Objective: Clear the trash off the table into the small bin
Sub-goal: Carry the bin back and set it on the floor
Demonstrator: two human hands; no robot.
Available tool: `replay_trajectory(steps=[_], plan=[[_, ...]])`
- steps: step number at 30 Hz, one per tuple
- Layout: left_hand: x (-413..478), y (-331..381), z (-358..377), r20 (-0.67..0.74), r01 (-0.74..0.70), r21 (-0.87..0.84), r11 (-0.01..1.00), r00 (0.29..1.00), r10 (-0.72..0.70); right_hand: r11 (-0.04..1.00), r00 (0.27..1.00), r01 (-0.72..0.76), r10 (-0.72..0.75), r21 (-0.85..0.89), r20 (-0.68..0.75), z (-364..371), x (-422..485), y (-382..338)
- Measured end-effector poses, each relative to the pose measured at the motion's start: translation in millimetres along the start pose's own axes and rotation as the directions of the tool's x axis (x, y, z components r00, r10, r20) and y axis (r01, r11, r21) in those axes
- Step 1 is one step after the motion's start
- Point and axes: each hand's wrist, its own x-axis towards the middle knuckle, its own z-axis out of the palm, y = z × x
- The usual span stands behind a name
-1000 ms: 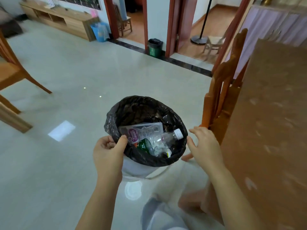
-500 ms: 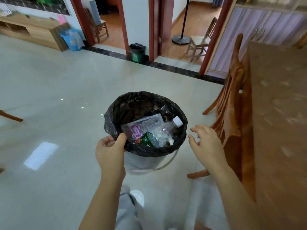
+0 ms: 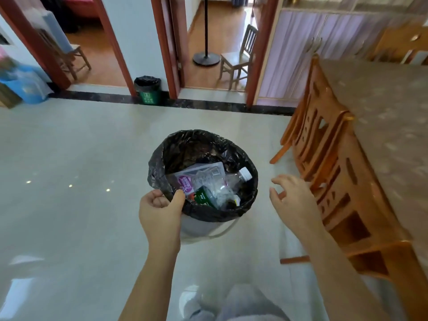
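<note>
I hold a small white bin point(image 3: 199, 228) lined with a black bag point(image 3: 192, 144) above the tiled floor, my left hand point(image 3: 159, 214) gripping its near-left rim. Inside lie a clear plastic bottle point(image 3: 236, 179) with a white cap, a flat plastic pouch point(image 3: 196, 177) with a purple label, and a green-labelled wrapper point(image 3: 203, 196). My right hand point(image 3: 294, 200) hovers to the right of the bin with fingers spread, holding nothing and not touching the rim. The table point(image 3: 389, 117) runs along the right side, and the part in view has nothing on it.
Two wooden chairs point(image 3: 328, 158) stand tucked against the table's left edge, close to my right hand. A green bin point(image 3: 148, 90) stands by the doorways at the back, a blue one point(image 3: 27, 89) at far left. Pale tiled floor point(image 3: 69, 181) lies open ahead and left.
The view has swung right and forward, bringing the doorways nearer. The bin stays in my left hand; my right hand has drifted a little away from its rim.
</note>
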Motion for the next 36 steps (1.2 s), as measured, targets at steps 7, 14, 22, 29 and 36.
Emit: replay_trajectory(steps=[7,14,22,29,36], plan=[[88.1,-6.3,65.7,0.115,0.02,0.054,0.998,0.993,-0.026,0.992,0.991,-0.126,0.125,-0.012,-0.055,32.6,67.9,6.8],[176.1,-18.5,206.2,0.356,0.056,0.219,0.974,0.925,-0.133,0.933,0.925,-0.356,0.36,0.06,-0.118,57.0,167.9,46.9],[240.4,-54.0,333.6,0.596,-0.074,0.384,0.92,0.781,-0.186,0.788,0.766,-0.613,0.612,0.065,-0.195,82.8,232.0,87.0],[301.0,-133.3,406.3,0.767,-0.267,0.521,0.811,0.564,-0.307,0.595,0.562,-0.794,0.797,0.126,-0.223,146.9,265.9,89.7],[365.1,-238.0,439.8,0.797,-0.495,0.602,0.627,0.339,-0.499,0.337,0.286,-0.914,0.93,0.228,-0.23,262.0,288.4,72.4]])
